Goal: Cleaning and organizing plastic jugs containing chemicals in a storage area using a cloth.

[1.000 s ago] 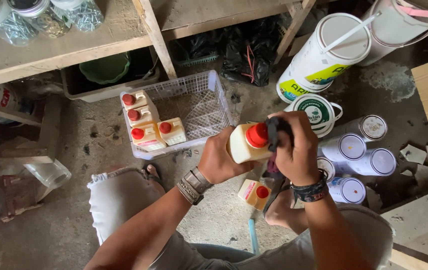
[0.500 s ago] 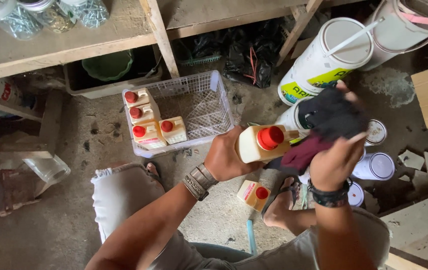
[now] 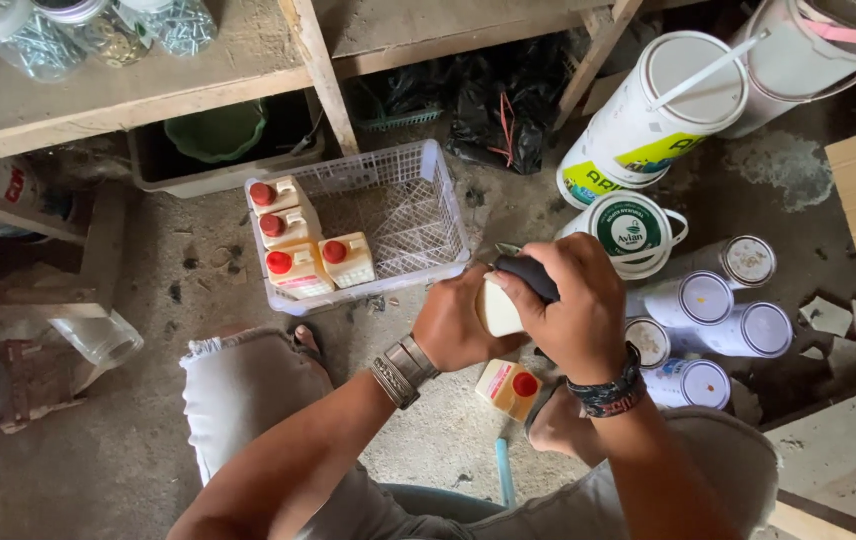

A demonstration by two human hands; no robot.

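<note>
Two hands met over one small cream bottle [image 3: 496, 308] near the middle of the view. The left hand [image 3: 458, 325] came in from seven o'clock and gripped the bottle from its nine o'clock side, fingers curled shut around its body. The right hand [image 3: 573, 315] came in from five o'clock and covered the bottle's top; its fingers were clamped together on a dark cloth [image 3: 528, 276] pressed against the bottle, so the cap was hidden. A metal bracelet sat on the left wrist and a dark woven band on the right.

Just below the hands, at six o'clock, another cream bottle with a red cap [image 3: 508, 388] lay on the concrete floor [image 3: 78, 470], near the person's foot. A thin blue stick [image 3: 504, 472] lay on the floor farther toward six o'clock.

At ten o'clock from the hands stood a white plastic basket [image 3: 418, 215], close to them but apart. Four cream bottles with red caps [image 3: 298, 250] stood packed along its nine o'clock side; the rest of the basket showed bare mesh.

At three o'clock several white spray cans [image 3: 713, 315] lay side by side, ends toward the camera. At one o'clock stood a small white tin with a green label [image 3: 631, 230], and beyond it a large white paint bucket [image 3: 663, 110]. A wooden shelf [image 3: 138, 85] crossed the view at twelve o'clock, with clear jars of hardware [image 3: 78, 30] at its eleven o'clock end.
</note>
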